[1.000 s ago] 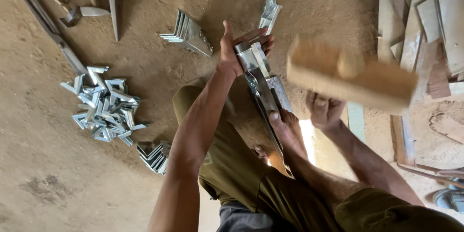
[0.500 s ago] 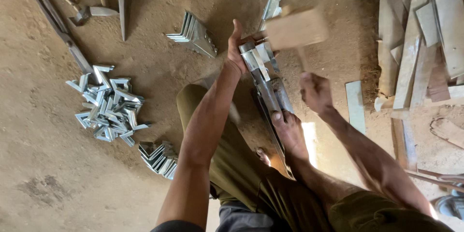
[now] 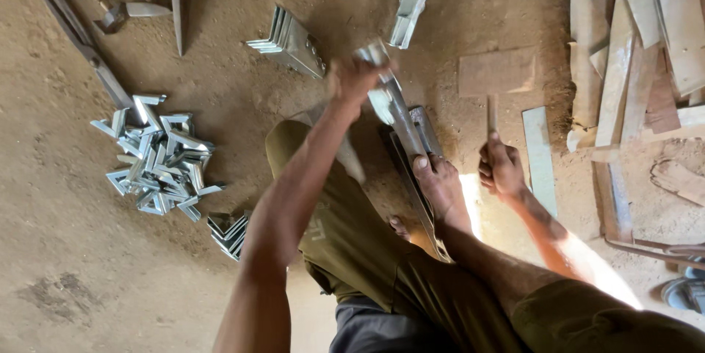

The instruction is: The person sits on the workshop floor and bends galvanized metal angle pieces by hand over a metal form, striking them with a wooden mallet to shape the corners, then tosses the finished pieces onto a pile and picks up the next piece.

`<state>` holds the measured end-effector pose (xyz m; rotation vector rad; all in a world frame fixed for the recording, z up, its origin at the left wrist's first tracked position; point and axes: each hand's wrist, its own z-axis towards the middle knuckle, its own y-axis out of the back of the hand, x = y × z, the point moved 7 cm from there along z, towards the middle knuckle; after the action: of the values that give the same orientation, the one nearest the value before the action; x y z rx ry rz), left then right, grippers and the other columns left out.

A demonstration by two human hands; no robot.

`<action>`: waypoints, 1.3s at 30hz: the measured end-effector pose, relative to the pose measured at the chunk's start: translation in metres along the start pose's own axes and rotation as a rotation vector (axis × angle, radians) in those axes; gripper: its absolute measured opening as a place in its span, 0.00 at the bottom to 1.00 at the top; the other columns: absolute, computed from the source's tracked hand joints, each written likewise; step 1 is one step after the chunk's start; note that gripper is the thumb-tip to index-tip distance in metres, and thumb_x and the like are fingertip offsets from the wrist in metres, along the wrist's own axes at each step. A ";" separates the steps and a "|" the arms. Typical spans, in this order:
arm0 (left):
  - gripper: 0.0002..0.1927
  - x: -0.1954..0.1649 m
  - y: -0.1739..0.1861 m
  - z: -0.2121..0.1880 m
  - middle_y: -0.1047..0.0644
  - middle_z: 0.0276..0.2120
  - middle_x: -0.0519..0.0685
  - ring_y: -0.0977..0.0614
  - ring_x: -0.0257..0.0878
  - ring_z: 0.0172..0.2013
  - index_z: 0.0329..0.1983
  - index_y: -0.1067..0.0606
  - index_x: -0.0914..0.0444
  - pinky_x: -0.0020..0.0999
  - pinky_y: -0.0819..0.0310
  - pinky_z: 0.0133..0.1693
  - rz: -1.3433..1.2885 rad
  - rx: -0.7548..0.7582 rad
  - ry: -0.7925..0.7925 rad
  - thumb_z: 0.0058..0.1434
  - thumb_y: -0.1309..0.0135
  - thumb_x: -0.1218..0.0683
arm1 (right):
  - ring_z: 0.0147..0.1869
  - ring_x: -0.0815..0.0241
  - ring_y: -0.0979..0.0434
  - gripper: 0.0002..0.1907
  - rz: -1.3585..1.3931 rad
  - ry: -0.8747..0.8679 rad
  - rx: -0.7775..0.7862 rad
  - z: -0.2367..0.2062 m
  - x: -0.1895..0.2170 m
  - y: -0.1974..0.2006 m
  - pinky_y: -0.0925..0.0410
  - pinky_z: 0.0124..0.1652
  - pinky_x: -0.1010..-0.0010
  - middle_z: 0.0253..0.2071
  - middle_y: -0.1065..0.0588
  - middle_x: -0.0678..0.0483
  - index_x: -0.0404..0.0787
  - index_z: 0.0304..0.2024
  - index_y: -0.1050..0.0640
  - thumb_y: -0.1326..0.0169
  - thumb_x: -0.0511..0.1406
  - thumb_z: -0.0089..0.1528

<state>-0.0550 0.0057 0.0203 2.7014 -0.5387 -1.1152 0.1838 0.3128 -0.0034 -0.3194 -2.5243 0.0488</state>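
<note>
My left hand (image 3: 356, 77) is shut on the top end of a shiny bent metal strip (image 3: 388, 103). The strip rests on a long dark metal bar (image 3: 417, 177) lying on the dirt floor. A bare foot (image 3: 440, 185) presses on that bar. My right hand (image 3: 503, 169) grips the thin handle of a wooden mallet (image 3: 498, 72). The mallet's block head points away from me, to the right of the strip and apart from it.
A loose pile of bent metal brackets (image 3: 158, 155) lies at the left, with a small stack (image 3: 229, 232) near my knee and another stack (image 3: 290, 44) further off. A hammer (image 3: 121, 11) lies at the top left. Wooden planks (image 3: 639, 52) line the right side.
The mallet was raised close to the camera, came down by the top of the strip, and is now off to its right. My left hand kept hold of the strip.
</note>
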 end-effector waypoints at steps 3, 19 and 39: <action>0.40 -0.073 0.032 -0.033 0.23 0.43 0.55 0.18 0.46 0.38 0.58 0.33 0.64 0.51 0.21 0.40 0.365 -0.410 -0.793 0.50 0.36 0.36 | 0.13 0.71 0.50 0.28 -0.048 -0.113 -0.118 -0.024 -0.016 0.031 0.51 0.12 0.76 0.13 0.43 0.64 0.47 0.22 0.35 0.61 0.53 0.74; 0.47 0.037 -0.053 -0.010 0.52 0.77 0.49 0.47 0.53 0.74 0.79 0.57 0.48 0.55 0.52 0.70 -0.762 -0.288 0.439 0.61 0.78 0.23 | 0.12 0.72 0.43 0.23 -0.446 0.365 -0.059 -0.043 0.037 0.021 0.47 0.11 0.77 0.13 0.37 0.64 0.45 0.24 0.29 0.53 0.47 0.71; 0.43 0.091 -0.068 0.012 0.22 0.43 0.50 0.19 0.41 0.40 0.50 0.27 0.60 0.40 0.22 0.44 -0.952 -0.210 0.608 0.64 0.72 0.21 | 0.13 0.71 0.37 0.23 0.106 0.979 0.064 -0.052 0.038 0.019 0.41 0.15 0.78 0.14 0.35 0.60 0.48 0.27 0.30 0.55 0.49 0.76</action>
<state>0.0140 0.0329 -0.0667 2.8738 0.9703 -0.3353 0.1870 0.3383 0.0590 -0.3410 -1.5333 0.0087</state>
